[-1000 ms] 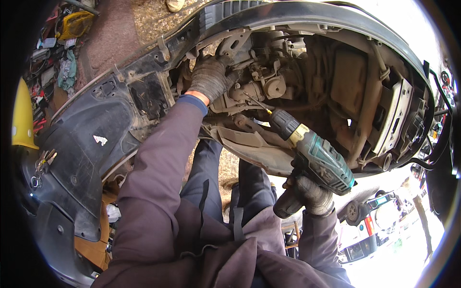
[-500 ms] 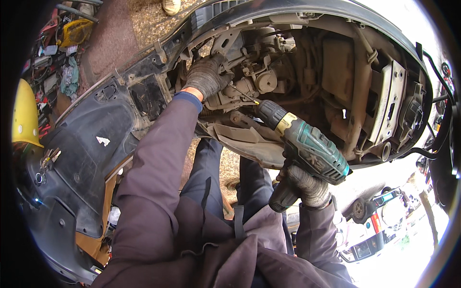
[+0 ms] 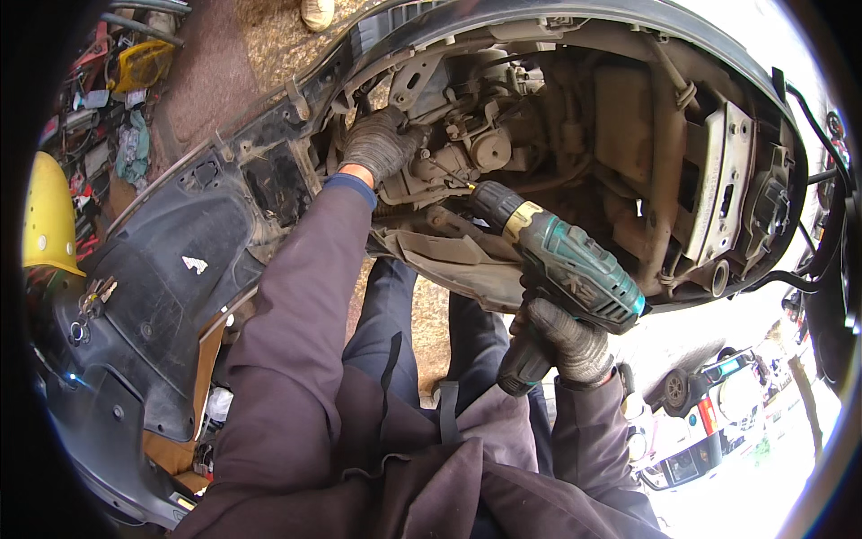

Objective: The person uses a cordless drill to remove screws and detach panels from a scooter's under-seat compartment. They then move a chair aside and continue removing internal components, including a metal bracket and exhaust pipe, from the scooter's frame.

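Our right hand (image 3: pixel 575 343) grasps cordless drill (image 3: pixel 579 271) across near edge of scooter (image 3: pixel 171 247); bit (image 3: pixel 460 179) closer to left hand (image 3: pixel 382 144) than second ago. Left's fingers curled, hold unclear. Drill partly hides lower panel (image 3: pixel 449 259); yellow helmet (image 3: pixel 48 220) at scooter's left end.

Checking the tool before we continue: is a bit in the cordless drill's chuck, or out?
In: a slim bit juts from the black chuck of the cordless drill. Whether its tip touches anything, I cannot tell.

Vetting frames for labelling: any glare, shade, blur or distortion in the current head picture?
Head view: lower right blown out to white; engine parts shaded but readable; drill reasonably sharp; fisheye bending and black corners around the rim.
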Demonstrator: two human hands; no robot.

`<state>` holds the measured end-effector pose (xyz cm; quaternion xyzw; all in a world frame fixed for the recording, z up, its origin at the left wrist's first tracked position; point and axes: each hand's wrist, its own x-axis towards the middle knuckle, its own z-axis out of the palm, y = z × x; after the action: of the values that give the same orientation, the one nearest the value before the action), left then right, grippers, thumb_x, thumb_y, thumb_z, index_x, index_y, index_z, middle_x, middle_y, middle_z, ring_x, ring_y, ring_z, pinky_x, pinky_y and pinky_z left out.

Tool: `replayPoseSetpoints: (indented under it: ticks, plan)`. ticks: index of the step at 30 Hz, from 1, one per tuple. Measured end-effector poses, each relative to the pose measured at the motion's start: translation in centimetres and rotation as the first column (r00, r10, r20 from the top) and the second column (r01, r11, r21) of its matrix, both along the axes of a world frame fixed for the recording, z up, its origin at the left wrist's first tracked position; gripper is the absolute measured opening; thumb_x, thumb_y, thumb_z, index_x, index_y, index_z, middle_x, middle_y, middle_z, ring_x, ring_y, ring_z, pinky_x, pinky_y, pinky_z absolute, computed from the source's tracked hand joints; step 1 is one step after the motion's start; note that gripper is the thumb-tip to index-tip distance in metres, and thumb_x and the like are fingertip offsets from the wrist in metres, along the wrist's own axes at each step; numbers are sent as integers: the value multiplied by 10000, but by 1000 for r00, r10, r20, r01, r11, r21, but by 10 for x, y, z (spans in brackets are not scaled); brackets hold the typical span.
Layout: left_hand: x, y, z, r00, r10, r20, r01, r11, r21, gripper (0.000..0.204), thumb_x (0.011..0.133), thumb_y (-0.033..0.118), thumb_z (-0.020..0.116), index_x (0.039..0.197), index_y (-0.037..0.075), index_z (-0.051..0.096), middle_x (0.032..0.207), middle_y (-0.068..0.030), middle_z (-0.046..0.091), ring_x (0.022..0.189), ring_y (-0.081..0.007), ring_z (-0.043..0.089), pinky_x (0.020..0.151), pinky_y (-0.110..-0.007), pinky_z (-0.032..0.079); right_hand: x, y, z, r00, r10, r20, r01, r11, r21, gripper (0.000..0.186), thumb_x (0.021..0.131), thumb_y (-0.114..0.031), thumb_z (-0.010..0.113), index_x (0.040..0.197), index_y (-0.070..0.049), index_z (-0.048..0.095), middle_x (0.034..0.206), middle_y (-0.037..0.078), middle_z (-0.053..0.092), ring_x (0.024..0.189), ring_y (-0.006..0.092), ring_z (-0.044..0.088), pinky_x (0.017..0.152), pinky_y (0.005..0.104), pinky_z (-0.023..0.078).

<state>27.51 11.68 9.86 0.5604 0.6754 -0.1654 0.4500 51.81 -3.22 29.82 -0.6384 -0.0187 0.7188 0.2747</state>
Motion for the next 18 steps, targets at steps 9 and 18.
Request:
replayPoseSetpoints:
  ticks: [9,18]
  plan:
    - [-16,2,-11,991,-3,132,5,1000,-16,556,843,416,629,1244,32,592,1187,-194,632,1086,-326,616,942,-381,468,-37,18,-17,988,-140,64,138,990,30,355,829,-114,732,1145,-28,594,982,54,637,793,128,601,713,283,518]
    - [-22,-7,-19,985,-114,127,95,984,152,444,866,316,611,1206,30,606,1169,-223,627,1070,-341,612,924,-389,468,-70,27,-45,992,-125,-26,127,990,61,353,860,-98,698,1188,-30,587,1038,62,635,900,138,594,791,281,502]
